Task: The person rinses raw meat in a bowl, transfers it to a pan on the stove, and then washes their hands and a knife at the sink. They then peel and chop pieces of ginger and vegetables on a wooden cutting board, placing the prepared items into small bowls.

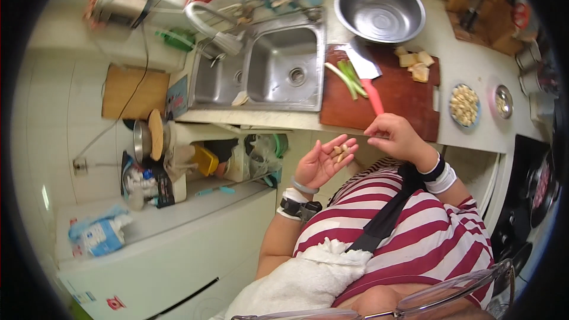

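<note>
My left hand [326,162] is palm up, with several small pale cloves [341,152], which look like garlic, lying on its fingers. To its right, my right hand [395,135] is near the counter's front edge, its fingers curled and thumb apart, with nothing visible between them. Just beyond that hand, a cleaver with a red handle [372,97] lies on the reddish wooden cutting board [400,111]; the handle's end meets the hand's outline. Green onion lengths [349,79] lie left of the cleaver. Pale yellow chunks [416,64], possibly ginger, sit at the board's far right.
A double steel sink [284,71] with a faucet [213,29] is left of the board. Behind the board stands a large steel basin [380,11]. To the right are a bowl of pale cloves [464,106], a small metal bowl [503,102] and a black stove [515,186].
</note>
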A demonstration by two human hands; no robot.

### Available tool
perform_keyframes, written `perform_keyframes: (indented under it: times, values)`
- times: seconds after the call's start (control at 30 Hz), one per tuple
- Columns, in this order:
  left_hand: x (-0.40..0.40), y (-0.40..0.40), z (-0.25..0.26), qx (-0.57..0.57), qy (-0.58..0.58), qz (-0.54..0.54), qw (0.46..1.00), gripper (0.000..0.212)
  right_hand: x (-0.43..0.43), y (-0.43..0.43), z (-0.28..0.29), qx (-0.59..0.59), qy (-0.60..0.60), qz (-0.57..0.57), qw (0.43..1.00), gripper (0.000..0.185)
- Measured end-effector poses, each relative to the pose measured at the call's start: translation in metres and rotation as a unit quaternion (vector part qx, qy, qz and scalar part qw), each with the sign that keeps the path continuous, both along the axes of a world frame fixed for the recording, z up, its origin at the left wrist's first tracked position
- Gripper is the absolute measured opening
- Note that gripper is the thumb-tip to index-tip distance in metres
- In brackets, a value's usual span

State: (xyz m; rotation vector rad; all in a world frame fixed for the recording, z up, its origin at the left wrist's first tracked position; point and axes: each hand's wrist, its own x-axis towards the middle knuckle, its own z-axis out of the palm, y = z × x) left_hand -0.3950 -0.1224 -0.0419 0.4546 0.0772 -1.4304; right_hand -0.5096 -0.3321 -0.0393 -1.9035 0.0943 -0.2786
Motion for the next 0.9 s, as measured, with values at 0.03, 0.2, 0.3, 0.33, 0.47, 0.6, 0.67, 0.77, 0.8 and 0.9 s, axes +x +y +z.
perform_keyframes:
  times: [0.03,0.2,0.3,0.33,0.47,0.6,0.67,0.77,0.8,0.9]
  values:
    - [0.006,0.01,-0.001,-0.005,-0.001,0.015,1.0,0.061,0.01,0.013,0.003,-0.027,-0.025,0.029,0.999,0.014]
    - [0.027,0.047,-0.009,-0.068,0.029,0.021,0.997,0.066,0.048,0.07,0.005,-0.099,-0.074,0.057,0.991,0.019]
    - [0.033,0.06,-0.01,-0.09,0.043,0.024,0.995,0.067,0.058,0.082,0.008,-0.112,-0.087,0.053,0.988,0.017]
    - [0.034,0.061,-0.01,-0.075,0.034,0.021,0.996,0.067,0.059,0.084,0.008,-0.116,-0.078,0.058,0.988,0.016]
    - [0.039,0.06,-0.013,-0.075,0.051,0.023,0.996,0.068,0.07,0.085,0.01,-0.107,-0.074,0.073,0.989,0.013]
    - [0.043,0.054,-0.019,-0.088,0.067,0.048,0.993,0.068,0.082,0.079,0.008,-0.106,-0.08,0.077,0.988,0.011]
    - [0.046,0.052,-0.018,-0.084,0.073,0.068,0.991,0.068,0.089,0.074,0.004,-0.102,-0.099,0.078,0.987,0.011]
    - [0.051,0.052,-0.019,-0.113,0.092,0.085,0.986,0.067,0.098,0.072,0.006,-0.109,-0.129,0.099,0.981,0.013]
    - [0.051,0.052,-0.018,-0.109,0.092,0.092,0.985,0.067,0.101,0.073,0.005,-0.124,-0.14,0.103,0.977,0.017]
    - [0.055,0.049,-0.015,-0.096,0.108,0.134,0.98,0.066,0.113,0.076,0.014,-0.142,-0.16,0.118,0.97,0.019]
